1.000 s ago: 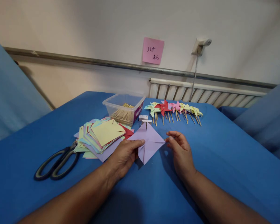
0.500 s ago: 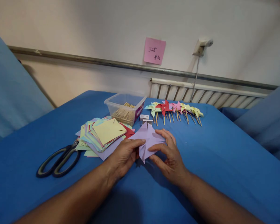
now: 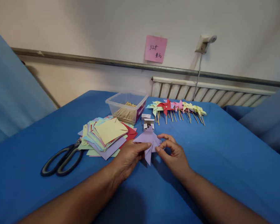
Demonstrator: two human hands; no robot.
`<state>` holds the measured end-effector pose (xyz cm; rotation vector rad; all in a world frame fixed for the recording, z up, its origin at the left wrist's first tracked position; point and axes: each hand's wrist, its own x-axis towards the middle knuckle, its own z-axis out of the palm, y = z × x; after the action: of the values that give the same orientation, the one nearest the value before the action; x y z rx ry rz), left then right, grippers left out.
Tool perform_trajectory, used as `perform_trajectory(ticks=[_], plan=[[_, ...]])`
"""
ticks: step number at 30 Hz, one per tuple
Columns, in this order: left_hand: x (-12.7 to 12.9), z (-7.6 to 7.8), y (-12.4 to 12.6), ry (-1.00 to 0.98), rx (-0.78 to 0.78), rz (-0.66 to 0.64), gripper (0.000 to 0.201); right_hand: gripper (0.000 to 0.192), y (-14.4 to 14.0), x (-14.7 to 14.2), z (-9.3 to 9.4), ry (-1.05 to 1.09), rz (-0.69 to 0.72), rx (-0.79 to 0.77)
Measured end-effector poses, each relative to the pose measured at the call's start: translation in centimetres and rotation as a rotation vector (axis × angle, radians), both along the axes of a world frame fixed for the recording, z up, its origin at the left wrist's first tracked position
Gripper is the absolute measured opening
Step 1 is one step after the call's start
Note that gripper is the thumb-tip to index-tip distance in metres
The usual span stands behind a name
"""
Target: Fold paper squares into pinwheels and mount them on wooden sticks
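A purple paper pinwheel (image 3: 149, 140), partly folded with its points sticking out, is held above the blue cloth between both hands. My left hand (image 3: 130, 155) pinches it from the left, thumb on top near the middle and the other fingers underneath. At its right side, my right hand (image 3: 171, 151) grips a fold between thumb and index finger. Just behind the paper stands a small open box (image 3: 148, 122) with small dark things in it, too small to name. Left of my hands lies a stack of coloured paper squares (image 3: 109, 132), some with cut slits.
Large scissors (image 3: 62, 160) lie left of the paper stack. Behind it stands a clear plastic box (image 3: 128, 109) of wooden sticks. Finished pinwheels (image 3: 167, 106) on sticks lie in a row at the back right. A small white box (image 3: 146, 116) sits beside the plastic box.
One more point of the purple paper has been folded toward the middle. My right thumb and fingers have drawn closer together at its right side. The open box is more visible.
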<state>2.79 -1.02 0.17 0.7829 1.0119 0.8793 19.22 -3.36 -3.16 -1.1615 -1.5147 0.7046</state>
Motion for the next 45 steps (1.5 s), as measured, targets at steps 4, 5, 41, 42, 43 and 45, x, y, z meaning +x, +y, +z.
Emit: perform_trajectory(ticks=[4,5,41,42,43,45], plan=[[-0.11,-0.60,0.14,0.017,0.031,0.000,0.019,0.014,0.05,-0.11,-0.13,0.025,0.001,-0.022],[-0.13,-0.73,0.17,0.013,0.035,-0.006,0.019,0.015,0.05,-0.15,-0.16,0.034,0.003,-0.028],[-0.11,-0.68,0.45,0.207,0.099,-0.056,0.030,0.014,0.05,-0.49,0.09,0.038,0.018,-0.089],[-0.12,-0.74,0.46,0.210,0.102,-0.060,0.031,0.014,0.04,-0.49,0.11,0.039,0.016,-0.088],[-0.13,-0.78,0.45,0.212,0.103,-0.063,0.031,0.014,0.04,-0.49,0.12,0.040,0.014,-0.085],[-0.12,-0.80,0.39,0.218,0.103,-0.068,0.032,0.014,0.05,-0.50,0.12,0.043,0.013,-0.080]])
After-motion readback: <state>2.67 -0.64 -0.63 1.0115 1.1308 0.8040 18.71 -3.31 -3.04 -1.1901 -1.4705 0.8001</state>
